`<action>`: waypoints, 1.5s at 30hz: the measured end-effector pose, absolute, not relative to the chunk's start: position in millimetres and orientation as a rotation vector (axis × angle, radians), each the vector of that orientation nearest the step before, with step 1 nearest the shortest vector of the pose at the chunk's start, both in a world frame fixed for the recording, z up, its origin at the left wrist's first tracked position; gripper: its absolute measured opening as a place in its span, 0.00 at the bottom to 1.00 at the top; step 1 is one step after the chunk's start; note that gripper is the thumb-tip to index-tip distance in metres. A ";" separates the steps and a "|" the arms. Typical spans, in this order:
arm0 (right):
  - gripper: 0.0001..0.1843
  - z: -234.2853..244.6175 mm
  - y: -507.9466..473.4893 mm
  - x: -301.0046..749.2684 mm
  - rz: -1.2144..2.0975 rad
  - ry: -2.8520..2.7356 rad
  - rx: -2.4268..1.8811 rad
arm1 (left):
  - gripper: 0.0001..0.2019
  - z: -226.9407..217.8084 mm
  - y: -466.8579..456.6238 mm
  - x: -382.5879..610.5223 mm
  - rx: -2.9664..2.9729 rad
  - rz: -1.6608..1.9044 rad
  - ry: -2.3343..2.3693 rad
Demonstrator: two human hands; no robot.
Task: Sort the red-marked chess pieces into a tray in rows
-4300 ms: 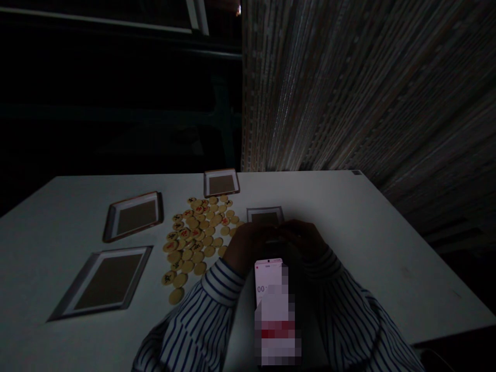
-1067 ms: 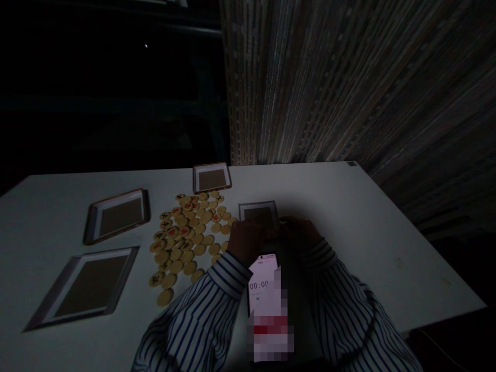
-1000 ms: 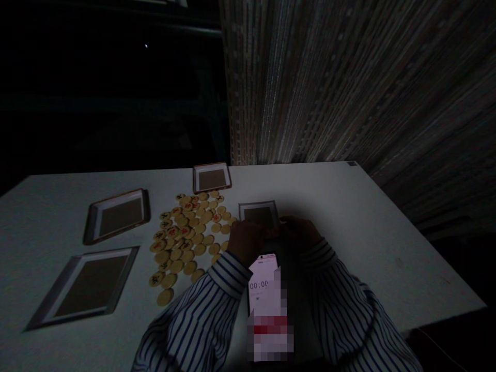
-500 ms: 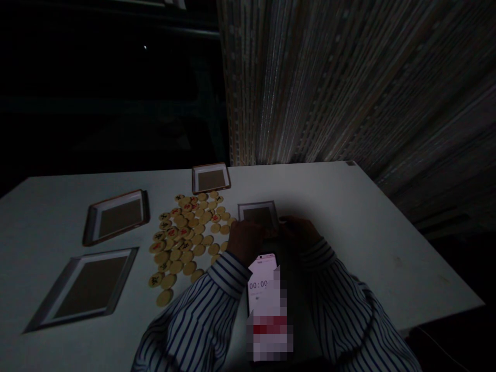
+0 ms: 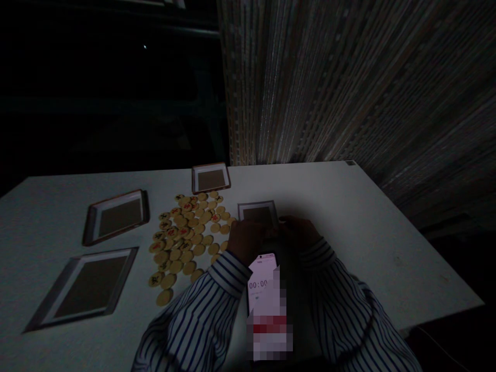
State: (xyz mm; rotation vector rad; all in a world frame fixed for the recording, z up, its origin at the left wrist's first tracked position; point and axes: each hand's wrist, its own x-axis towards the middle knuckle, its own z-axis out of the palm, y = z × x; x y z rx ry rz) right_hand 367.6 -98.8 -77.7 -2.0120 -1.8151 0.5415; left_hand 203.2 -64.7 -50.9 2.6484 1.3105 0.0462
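Observation:
In dim light, my left hand [image 5: 247, 239] reaches over the near left part of a small shallow tray [image 5: 243, 207] with a pale rim and a dark inside. Shadow hides its fingers, so its grip cannot be made out. My right hand [image 5: 301, 231] is at the tray's near right corner, fingers curled inward. A small pale spot shows at its fingertips; what they hold, if anything, is too dark to name. Left of my hands lie many round wooden xiangqi pieces [image 5: 198, 238], some with red or black characters, others blank side up. Below my hands lies a lit phone [image 5: 261, 271] reading 00:00.
Three more shallow trays or lids stand on the white table [image 5: 349, 248]: one at the back [image 5: 195, 181], one at left [image 5: 88, 227], one at front left [image 5: 58, 287]. A striped string curtain [image 5: 294, 93] hangs behind the table.

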 end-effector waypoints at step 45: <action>0.19 -85.5 -100.4 369.2 0.550 -1.829 -1.992 | 0.19 -69.4 -86.5 155.6 2.294 0.408 1.420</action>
